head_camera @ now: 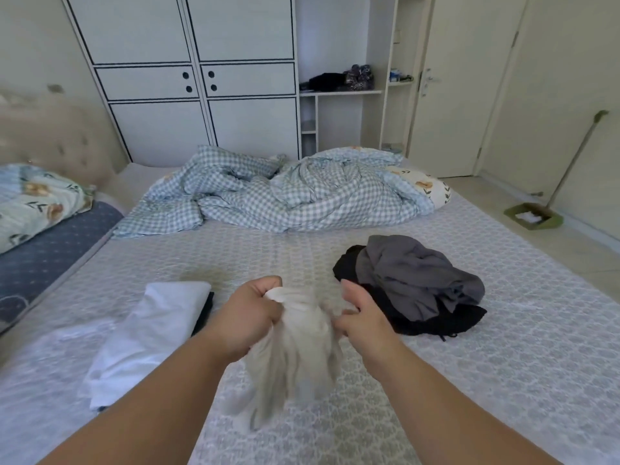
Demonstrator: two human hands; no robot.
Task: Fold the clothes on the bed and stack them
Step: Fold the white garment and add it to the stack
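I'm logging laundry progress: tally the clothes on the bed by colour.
Light grey, held in left hand and right hand: 1
White, folded: 1
Dark grey: 1
Black: 1
Total: 4

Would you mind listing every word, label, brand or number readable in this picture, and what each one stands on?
None can be read.
Small items on the narrow white shelf beside the door: too small and blurred to tell whether they carry print.
The pale grey garment held in the left hand and right hand, the folded white cloth and the dark crumpled clothes pile show no lettering.
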